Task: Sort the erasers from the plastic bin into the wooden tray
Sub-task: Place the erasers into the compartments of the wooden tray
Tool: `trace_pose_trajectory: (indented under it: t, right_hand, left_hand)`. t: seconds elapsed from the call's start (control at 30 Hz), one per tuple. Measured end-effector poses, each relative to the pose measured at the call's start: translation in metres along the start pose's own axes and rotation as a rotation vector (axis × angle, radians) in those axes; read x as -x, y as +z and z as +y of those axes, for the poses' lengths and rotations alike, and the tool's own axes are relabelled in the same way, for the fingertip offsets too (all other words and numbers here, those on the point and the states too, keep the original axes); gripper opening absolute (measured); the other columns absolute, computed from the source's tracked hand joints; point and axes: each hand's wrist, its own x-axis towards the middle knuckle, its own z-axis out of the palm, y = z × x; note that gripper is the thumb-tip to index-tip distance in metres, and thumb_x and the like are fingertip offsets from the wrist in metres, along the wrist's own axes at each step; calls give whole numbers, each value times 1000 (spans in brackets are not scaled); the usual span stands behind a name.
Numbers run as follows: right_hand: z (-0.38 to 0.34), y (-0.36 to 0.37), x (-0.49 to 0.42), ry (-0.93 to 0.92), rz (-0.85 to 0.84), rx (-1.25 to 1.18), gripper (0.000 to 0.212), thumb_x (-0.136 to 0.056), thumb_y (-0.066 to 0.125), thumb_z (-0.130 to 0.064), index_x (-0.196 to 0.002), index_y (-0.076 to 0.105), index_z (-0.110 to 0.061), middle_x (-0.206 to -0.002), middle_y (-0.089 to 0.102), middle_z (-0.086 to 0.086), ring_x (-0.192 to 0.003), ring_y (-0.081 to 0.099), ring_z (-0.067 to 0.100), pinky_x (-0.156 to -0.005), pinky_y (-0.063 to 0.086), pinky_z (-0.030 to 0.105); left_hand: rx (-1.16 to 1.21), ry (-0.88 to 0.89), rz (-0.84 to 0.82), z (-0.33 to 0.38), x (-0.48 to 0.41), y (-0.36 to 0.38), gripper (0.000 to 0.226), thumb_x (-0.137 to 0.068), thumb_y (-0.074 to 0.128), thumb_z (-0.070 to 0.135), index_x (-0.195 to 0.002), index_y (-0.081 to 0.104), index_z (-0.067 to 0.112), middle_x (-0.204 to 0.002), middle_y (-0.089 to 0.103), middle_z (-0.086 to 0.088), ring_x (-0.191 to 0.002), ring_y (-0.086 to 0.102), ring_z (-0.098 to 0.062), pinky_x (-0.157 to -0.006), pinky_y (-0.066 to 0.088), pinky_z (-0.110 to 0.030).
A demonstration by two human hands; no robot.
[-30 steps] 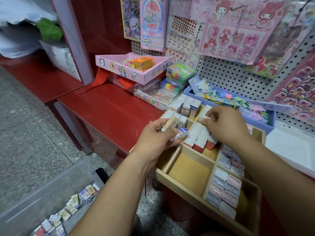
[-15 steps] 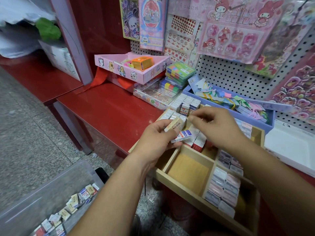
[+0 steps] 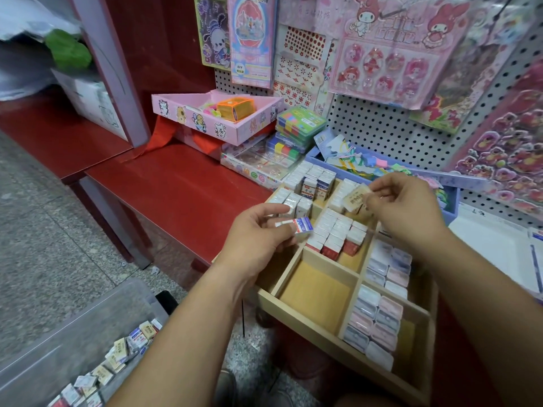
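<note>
A wooden tray (image 3: pixel 317 326) with several compartments juts over the front edge of the red shelf; its far sections hold rows of upright erasers (image 3: pixel 335 230) and its right sections hold pastel cases. My left hand (image 3: pixel 258 239) grips a blue-and-white eraser (image 3: pixel 298 226) at the tray's left edge. My right hand (image 3: pixel 405 210) pinches a beige wrapped eraser (image 3: pixel 355 198) above the tray's far middle compartments. A clear plastic bin (image 3: pixel 58 342) on the floor at lower left holds several loose erasers (image 3: pixel 117 356).
A red shelf (image 3: pixel 182 186) runs left of the tray. Behind it stand a pink cartoon box (image 3: pixel 205 118), stacked colourful cases (image 3: pixel 296 124) and a blue box of paper items (image 3: pixel 382 168). Sticker packs hang on the pegboard wall.
My right hand took the beige eraser from my left hand and lifted it right, over the tray. My left hand keeps only the blue-and-white eraser.
</note>
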Motion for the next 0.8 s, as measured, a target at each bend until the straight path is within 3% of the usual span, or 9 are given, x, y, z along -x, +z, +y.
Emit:
trace_pose_trajectory:
  t: [0.3, 0.53, 0.73, 0.8]
  right_hand:
    - [9, 5, -1, -99, -50, 199, 14, -89, 69, -14, -92, 65, -27, -84, 62, -8, -78, 60, 13, -74, 49, 31]
    - [5, 10, -1, -128, -58, 269, 10, -90, 68, -16, -99, 64, -20, -83, 61, -9, -73, 57, 3, -61, 40, 18]
    - [-4, 20, -2, -162, -68, 273, 11, -88, 67, -14, -99, 66, -16, -81, 62, -7, -75, 59, 10, -72, 53, 33]
    - [-1, 18, -2, -131, -25, 236, 11, -87, 67, -15, -97, 64, -19, -83, 63, -7, -76, 61, 13, -68, 50, 30]
  left_hand:
    - [-22, 46, 66, -5, -7, -4, 22, -87, 70, -12, -105, 65, -1, -57, 49, 3, -77, 58, -30, -65, 59, -24]
    - [-33, 52, 61, -8, -8, -3, 20, -86, 71, -11, -101, 65, 3, -53, 50, 9, -69, 59, -25, -69, 58, -30]
    - [4, 41, 57, -7, -6, 0, 21, -86, 70, -12, -99, 65, 3, -56, 56, 5, -78, 62, -31, -61, 58, -21]
    - [1, 40, 53, -7, -6, 0, 21, -86, 71, -12, -99, 66, 4, -57, 54, 4, -76, 61, -30, -61, 58, -22]
